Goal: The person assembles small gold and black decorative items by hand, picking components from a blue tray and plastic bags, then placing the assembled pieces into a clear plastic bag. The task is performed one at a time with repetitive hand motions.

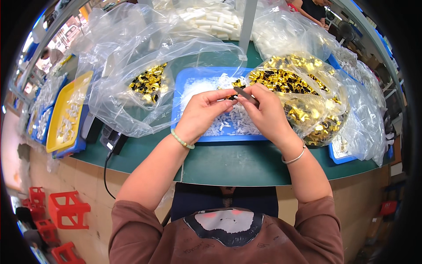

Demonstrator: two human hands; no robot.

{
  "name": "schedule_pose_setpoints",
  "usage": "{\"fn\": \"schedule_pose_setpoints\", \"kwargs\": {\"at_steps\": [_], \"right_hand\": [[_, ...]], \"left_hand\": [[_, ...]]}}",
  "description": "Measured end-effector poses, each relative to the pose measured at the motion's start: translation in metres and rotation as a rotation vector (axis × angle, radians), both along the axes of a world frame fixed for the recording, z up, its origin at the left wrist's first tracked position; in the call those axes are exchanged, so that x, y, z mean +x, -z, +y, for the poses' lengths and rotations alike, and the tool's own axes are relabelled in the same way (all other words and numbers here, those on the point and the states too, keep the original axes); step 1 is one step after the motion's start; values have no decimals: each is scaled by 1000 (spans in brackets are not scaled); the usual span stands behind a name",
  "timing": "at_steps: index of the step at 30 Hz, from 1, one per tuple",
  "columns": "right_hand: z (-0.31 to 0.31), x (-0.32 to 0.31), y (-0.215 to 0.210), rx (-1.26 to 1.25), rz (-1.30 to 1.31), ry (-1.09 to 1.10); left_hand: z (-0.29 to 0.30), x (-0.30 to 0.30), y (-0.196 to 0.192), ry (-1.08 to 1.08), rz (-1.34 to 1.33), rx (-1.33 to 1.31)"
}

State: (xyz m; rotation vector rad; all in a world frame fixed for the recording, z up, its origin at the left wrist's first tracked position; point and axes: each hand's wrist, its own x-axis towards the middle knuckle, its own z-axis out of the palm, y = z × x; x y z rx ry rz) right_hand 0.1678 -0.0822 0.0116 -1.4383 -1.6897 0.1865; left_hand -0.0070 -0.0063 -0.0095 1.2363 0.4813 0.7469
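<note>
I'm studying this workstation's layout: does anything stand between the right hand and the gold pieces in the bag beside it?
Partly: the clear plastic bag covers the nearer gold pieces, to the right of the right hand. Farther up, the pieces look uncovered, with nothing visible in the way.

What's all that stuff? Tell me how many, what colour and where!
Table: one, green, middle
Trays: several, blue, middle and both sides
Yellow tray: one, yellow, left
Plastic bags: several, clear, across the table
Small pieces: too many to count, white, middle tray
Shiny pieces: countless, gold, mostly in bags
Tubes: many, white, top middle
Cord: one, black, hanging at left
Stools: several, red, lower left
Other person: at least one, dark top, upper right
Strip: one, dark, over the middle tray
Bracelets: two, pale green left, silver right
Shirt: one, brown with a picture, bottom
Left hand: one, bare, by the strip's end
Right hand: one, bare, holding the strip
</note>
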Motion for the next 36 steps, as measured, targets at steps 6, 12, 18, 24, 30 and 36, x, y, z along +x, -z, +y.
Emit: {"fn": "schedule_pose_setpoints", "kwargs": {"at_steps": [6, 12, 18, 24, 30, 36], "right_hand": [[2, 1, 5, 36, -135, -12], [1, 2, 8, -19, -161, 23], [0, -3, 6, -103, -73, 86], [7, -5, 13, -126, 122, 102], [9, -3, 15, -159, 155, 77], [9, 0, 19, -120, 114, 67]], "left_hand": [[2, 2, 7, -3, 100, 110], [1, 3, 10, -9, 159, 201], [-4, 4, 12, -71, 183, 239], [-6, 5, 5, -87, 142, 177], [-2, 3, 8, -72, 160, 171], [0, 3, 11, -40, 140, 174]]}}
